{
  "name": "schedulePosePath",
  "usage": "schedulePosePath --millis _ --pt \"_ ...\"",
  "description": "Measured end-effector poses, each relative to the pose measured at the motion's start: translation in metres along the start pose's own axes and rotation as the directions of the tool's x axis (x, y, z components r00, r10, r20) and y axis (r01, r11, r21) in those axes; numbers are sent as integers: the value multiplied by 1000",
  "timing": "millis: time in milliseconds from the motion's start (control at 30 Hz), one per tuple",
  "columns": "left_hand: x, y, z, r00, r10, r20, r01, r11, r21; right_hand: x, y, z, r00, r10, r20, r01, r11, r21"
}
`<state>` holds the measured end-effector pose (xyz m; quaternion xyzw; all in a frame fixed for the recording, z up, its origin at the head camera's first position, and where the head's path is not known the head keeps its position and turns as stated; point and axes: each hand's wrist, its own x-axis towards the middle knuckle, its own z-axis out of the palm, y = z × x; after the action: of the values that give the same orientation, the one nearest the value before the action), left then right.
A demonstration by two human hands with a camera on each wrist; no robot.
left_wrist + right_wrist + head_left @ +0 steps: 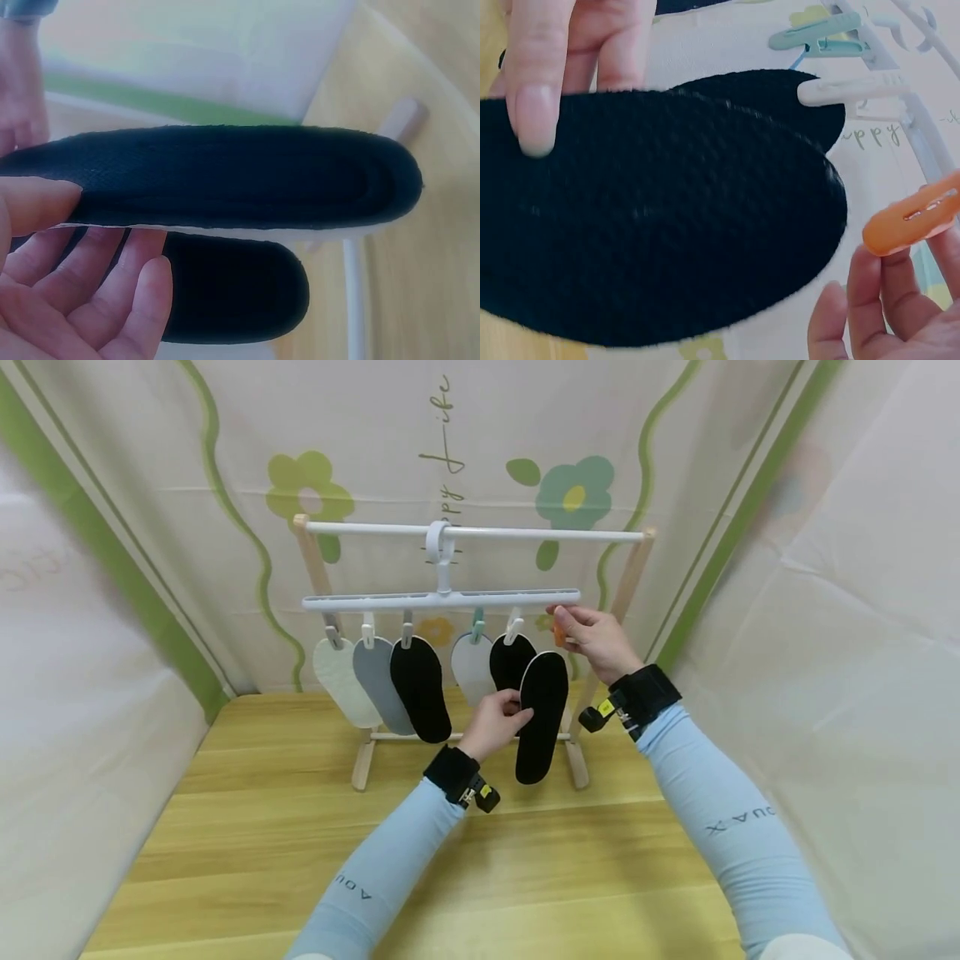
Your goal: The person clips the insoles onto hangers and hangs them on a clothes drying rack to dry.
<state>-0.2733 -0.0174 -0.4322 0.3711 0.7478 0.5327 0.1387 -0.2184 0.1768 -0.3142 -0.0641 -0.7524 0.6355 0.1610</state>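
Note:
Between the thumb and fingers of my left hand [492, 727] is a black insole [544, 718] with a pale underside, held upright by its edge. My right hand [606, 645] pinches an orange clip [559, 633] under the right end of the white hanger [375, 603]. In the right wrist view, the insole's rounded end is near the orange clip [909, 223] but apart from it. Just behind the held insole, another black insole [510, 653] hangs from a white clip [514, 623]. Left of that, a white insole [472, 668] hangs from a green clip [477, 625].
Further left hang a white insole [345, 685], a grey insole [381, 689] and a black insole [422, 693], each on a clip. The hanger hooks over the white rod [525, 533] of a wooden-legged rack [633, 577], standing on a wooden table [247, 827]. Printed fabric [480, 427] surrounds it.

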Motion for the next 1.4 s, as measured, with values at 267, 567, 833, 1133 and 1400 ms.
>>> schedulePosePath --millis 267,567,833,1133,1400 --pt "5 4 2 1000 2 2 -2 1000 -21 -1 -3 8 998 -22 -61 23 999 27" --pt "8 13 4 1000 20 5 -20 1000 -10 -4 -6 10 994 -6 -113 9 1000 21" --pt "14 17 5 999 44 13 -43 999 -28 -5 -8 10 995 6 -103 -5 1000 13" --pt "17 21 4 999 42 23 -41 998 -50 -5 -8 9 994 -6 -112 6 1000 -4" --pt "20 24 3 998 61 23 -60 997 -42 -2 -7 8 995 -38 -94 37 999 -21"
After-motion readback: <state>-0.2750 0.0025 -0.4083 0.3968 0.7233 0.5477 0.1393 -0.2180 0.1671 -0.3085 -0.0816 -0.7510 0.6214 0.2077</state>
